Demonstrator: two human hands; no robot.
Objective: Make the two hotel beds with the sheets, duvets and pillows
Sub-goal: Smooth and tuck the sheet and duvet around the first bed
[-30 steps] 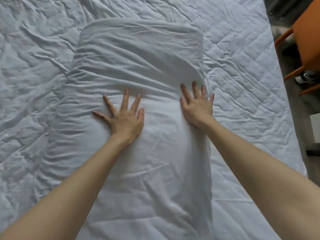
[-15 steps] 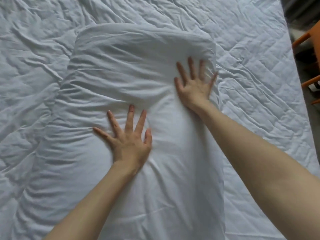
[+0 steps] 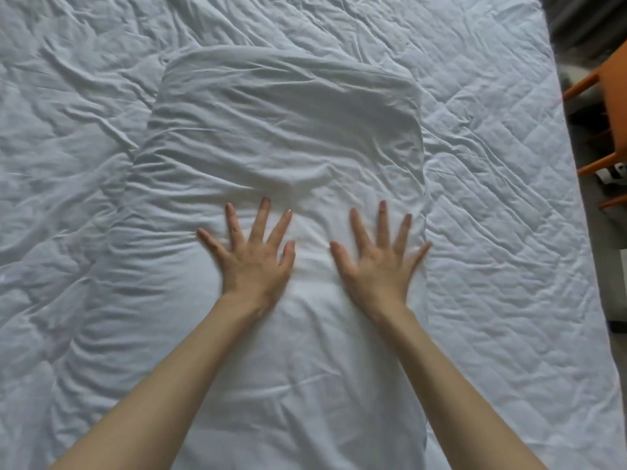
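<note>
A white pillow in a wrinkled white case (image 3: 285, 130) lies lengthwise in the middle of the bed, running from the far centre down to the bottom edge of the view. Both of my hands lie flat on it, fingers spread wide. My left hand (image 3: 252, 252) presses its middle. My right hand (image 3: 378, 256) presses beside it, close to the pillow's right edge. Under the pillow lies a crumpled white duvet (image 3: 68, 164) on the left and a quilted white mattress cover (image 3: 502, 198) on the right.
The bed's right edge (image 3: 583, 212) runs down the right side of the view. Beyond it an orange wooden chair (image 3: 610, 96) stands on a grey floor, with a small white object (image 3: 614, 173) under its frame.
My right hand drew back from the pillow's far right part to beside my left hand. My left hand stays flat on the pillow's middle. The view shifted slightly.
</note>
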